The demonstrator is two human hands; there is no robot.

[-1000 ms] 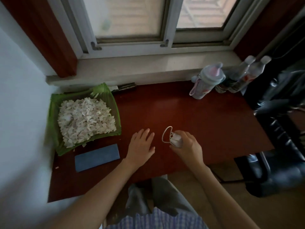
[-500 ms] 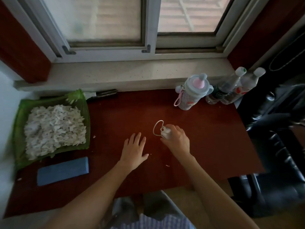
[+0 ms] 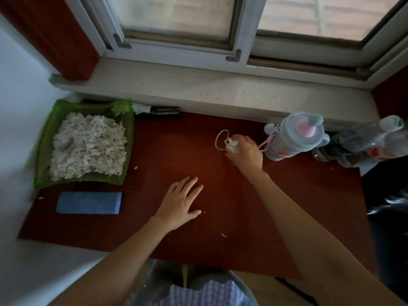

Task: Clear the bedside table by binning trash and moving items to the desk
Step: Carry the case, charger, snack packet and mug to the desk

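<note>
My right hand (image 3: pixel 246 151) grips a small white object with a white cord loop (image 3: pixel 223 140), low over the red-brown desk (image 3: pixel 176 151), just left of a pale drinking bottle with a pink spout (image 3: pixel 295 138). The loop sticks out to the left of my fingers. My left hand (image 3: pixel 180 202) lies flat on the desk nearer to me, fingers spread, holding nothing.
A green tray (image 3: pixel 46 140) heaped with white paper scraps sits at the desk's left. A blue rectangular block (image 3: pixel 88 203) lies in front of it. Two clear plastic bottles (image 3: pixel 362 146) lie at the far right. A dark chair (image 3: pixel 388 206) stands to the right. Tiny scraps dot the desk.
My right hand has carried the white object away from me and to the right, up next to the pink-spouted bottle. My left hand stays flat on the desk.
</note>
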